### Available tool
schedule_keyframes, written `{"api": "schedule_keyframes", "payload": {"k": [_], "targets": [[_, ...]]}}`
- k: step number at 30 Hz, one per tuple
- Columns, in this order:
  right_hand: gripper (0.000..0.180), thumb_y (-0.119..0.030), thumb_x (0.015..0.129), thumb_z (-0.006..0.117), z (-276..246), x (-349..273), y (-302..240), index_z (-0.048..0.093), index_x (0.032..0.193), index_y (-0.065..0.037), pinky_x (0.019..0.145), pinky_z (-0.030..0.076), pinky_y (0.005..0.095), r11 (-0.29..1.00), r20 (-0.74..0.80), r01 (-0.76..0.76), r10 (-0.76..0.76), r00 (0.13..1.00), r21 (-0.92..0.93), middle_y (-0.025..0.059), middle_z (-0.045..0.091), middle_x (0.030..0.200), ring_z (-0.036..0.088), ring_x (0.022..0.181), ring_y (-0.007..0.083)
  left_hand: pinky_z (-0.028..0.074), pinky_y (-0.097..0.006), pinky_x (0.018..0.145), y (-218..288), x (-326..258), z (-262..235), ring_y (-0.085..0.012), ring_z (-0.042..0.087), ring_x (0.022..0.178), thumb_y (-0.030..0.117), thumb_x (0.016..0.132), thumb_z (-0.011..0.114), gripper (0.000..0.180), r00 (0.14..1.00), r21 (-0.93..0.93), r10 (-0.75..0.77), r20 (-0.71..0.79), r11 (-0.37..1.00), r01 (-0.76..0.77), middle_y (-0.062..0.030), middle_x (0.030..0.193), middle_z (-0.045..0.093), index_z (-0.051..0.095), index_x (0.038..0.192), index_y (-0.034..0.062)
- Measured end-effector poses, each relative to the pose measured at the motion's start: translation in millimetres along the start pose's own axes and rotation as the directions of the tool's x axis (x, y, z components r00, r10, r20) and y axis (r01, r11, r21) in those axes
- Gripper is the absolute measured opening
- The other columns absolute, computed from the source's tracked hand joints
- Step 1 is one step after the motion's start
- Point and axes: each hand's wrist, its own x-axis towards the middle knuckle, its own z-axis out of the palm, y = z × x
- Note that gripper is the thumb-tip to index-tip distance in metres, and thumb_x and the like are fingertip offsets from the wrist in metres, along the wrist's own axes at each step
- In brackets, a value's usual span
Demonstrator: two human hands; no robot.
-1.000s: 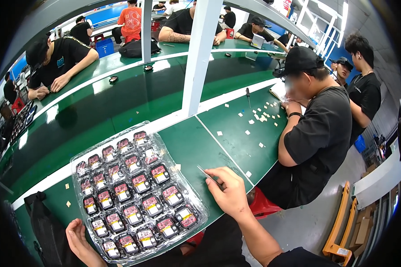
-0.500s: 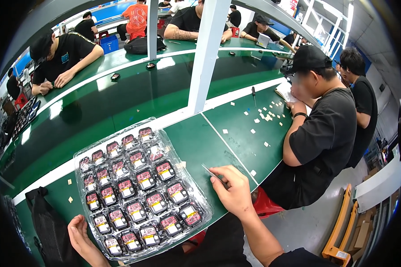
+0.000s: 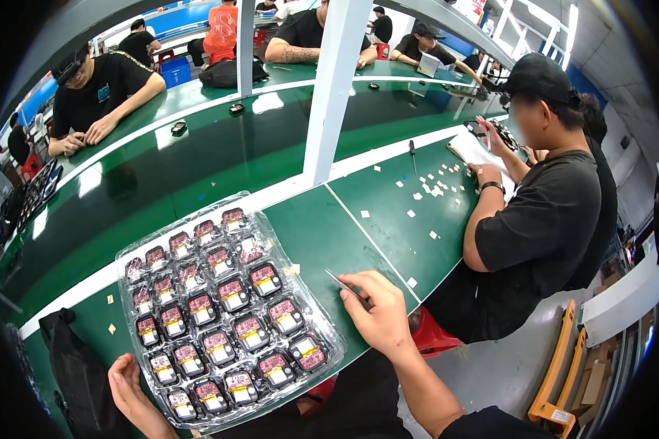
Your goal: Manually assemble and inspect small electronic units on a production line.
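A clear plastic tray (image 3: pixel 323 313) lies in front of me on the green bench. Rows of small black square-cased devices (image 3: pixel 217 347) fill its pockets, showing red circuit boards, white blocks and yellow strips. To the right of the tray, my right hand (image 3: pixel 377 311) is closed around thin metal tweezers (image 3: pixel 337 277), whose tip points up and left above the bench. My left hand (image 3: pixel 133 395) rests beside the tray's near left edge, fingers loosely bent with nothing in them. Whether it touches the tray I cannot tell.
A black bag (image 3: pixel 80 366) lies left of the tray. Small pale squares (image 3: pixel 437 190) and a screwdriver (image 3: pixel 412 157) lie on the right of the bench. A co-worker (image 3: pixel 538 197) sits there. A white post (image 3: pixel 329 95) rises beyond the tray, beside a green conveyor belt (image 3: pixel 220 146).
Devices on the belt have shifted slightly left. The co-worker at right has lifted a hand and turned a little. My hands hold nearly the same pose, the tweezers still in the right.
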Motion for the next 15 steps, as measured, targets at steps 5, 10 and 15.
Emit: {"api": "schedule_keyframes", "payload": {"k": [5, 10, 15], "targets": [[0.021, -0.003, 0.090, 0.072, 0.5, 0.9, 2.5, 0.073, 0.112, -0.001, 0.069, 0.057, 0.0330, 1.000, 0.010, 0.016, -0.016, 1.000, -0.001, 0.0119, 0.072, 0.100, 0.072, 0.080, 0.0251, 0.048, -0.039, 0.106, 13.4, -3.9, 8.3, -0.0266, 0.062, 0.116, 0.032, 0.114, 0.039, 0.045, 1.000, 0.032, -0.007, -0.020, 0.999, 0.007, -0.0181, 0.122, 0.064, 0.059, 0.123, -0.0072], [0.024, 0.000, 0.086, 0.075, 3.4, 0.0, 5.6, 0.075, 0.110, -0.002, 0.058, 0.046, 0.0275, 0.999, -0.042, 0.039, -0.038, 0.998, 0.037, 0.0084, 0.070, 0.094, 0.057, 0.065, 0.0137, 0.051, -0.041, 0.106, 18.9, -4.1, 12.4, -0.0318, 0.064, 0.116, 0.031, 0.113, 0.043, 0.046, 0.999, 0.050, 0.012, -0.033, 0.999, -0.011, -0.0222, 0.123, 0.065, 0.061, 0.124, -0.0105], [0.025, 0.000, 0.086, 0.075, 2.7, 0.7, 3.2, 0.074, 0.110, -0.002, 0.058, 0.047, 0.0277, 0.998, -0.034, 0.052, -0.051, 0.998, 0.022, 0.0081, 0.070, 0.094, 0.057, 0.065, 0.0140, 0.045, -0.036, 0.105, 4.9, -0.4, 3.0, -0.0217, 0.061, 0.115, 0.033, 0.115, 0.036, 0.043, 1.000, -0.037, -0.012, -0.007, 0.999, 0.012, -0.0143, 0.120, 0.063, 0.059, 0.120, -0.0037]]}}
